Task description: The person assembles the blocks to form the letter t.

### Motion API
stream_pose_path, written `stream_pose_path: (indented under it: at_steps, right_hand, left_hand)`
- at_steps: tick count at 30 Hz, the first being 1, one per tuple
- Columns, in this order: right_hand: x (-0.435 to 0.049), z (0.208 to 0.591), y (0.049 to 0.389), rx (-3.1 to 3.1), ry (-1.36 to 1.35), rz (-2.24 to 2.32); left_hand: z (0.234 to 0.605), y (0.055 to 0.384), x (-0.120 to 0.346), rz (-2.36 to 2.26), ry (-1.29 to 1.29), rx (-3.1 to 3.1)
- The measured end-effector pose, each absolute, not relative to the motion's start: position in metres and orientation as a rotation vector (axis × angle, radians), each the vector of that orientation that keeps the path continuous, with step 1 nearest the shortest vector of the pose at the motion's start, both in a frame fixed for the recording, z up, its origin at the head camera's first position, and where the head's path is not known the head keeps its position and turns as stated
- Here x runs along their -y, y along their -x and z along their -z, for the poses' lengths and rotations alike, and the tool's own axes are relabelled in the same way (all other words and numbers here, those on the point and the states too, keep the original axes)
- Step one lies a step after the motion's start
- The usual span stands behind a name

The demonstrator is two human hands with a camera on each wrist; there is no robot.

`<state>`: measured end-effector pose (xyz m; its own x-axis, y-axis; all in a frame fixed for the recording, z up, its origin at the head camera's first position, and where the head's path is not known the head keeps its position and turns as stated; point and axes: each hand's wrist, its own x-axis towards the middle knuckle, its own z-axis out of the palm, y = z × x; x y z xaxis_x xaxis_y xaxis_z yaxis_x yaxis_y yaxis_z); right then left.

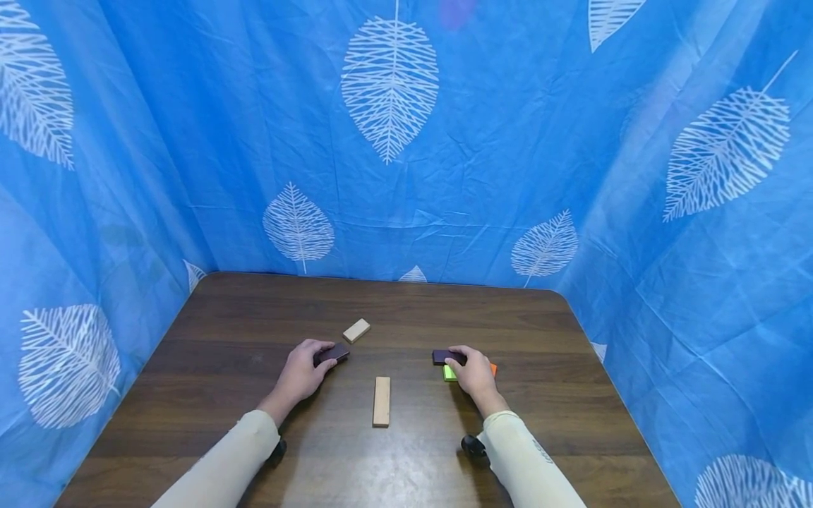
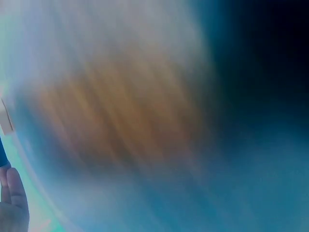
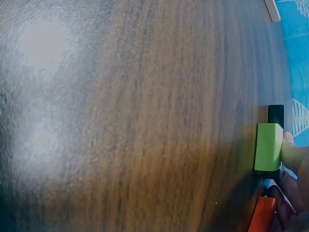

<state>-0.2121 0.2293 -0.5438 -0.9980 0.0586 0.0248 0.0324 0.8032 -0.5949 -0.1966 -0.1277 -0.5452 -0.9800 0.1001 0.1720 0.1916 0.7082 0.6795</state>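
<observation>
My left hand (image 1: pixel 301 372) grips a dark brown block (image 1: pixel 334 353), thumb on its near side and fingers over the far side. Just beyond that block lies a short pale wooden block (image 1: pixel 356 330). On the right, my right hand (image 1: pixel 473 374) holds another dark block (image 1: pixel 441 358) between thumb and fingers. A bright green block (image 3: pixel 268 147) lies right beside this dark block, close to the thumb. Partly hidden by the hand is an orange block (image 1: pixel 493 369). The left wrist view is mostly blurred, with fingers (image 2: pixel 17 188) at its lower left edge.
A longer pale wooden block (image 1: pixel 381 402) lies lengthwise on the brown wooden table (image 1: pixel 406 310), between the two hands. Blue curtains (image 1: pixel 470 141) with white leaf prints surround the table's back and sides. Dark wrist devices (image 1: pixel 473 444) sit near the cuffs.
</observation>
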Motion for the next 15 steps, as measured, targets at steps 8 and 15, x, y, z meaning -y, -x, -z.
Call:
stream_pose_path:
  at_steps: [8,15]
  right_hand:
    - [-0.228,0.543,0.213,2.929,0.08,-0.985]
    - [-0.229,0.544,0.213,2.928,0.089,-0.987]
  left_hand:
    - [0.544,0.192,0.098,1.122,0.339,2.807]
    - [0.544,0.192,0.081,1.137,0.391,2.85]
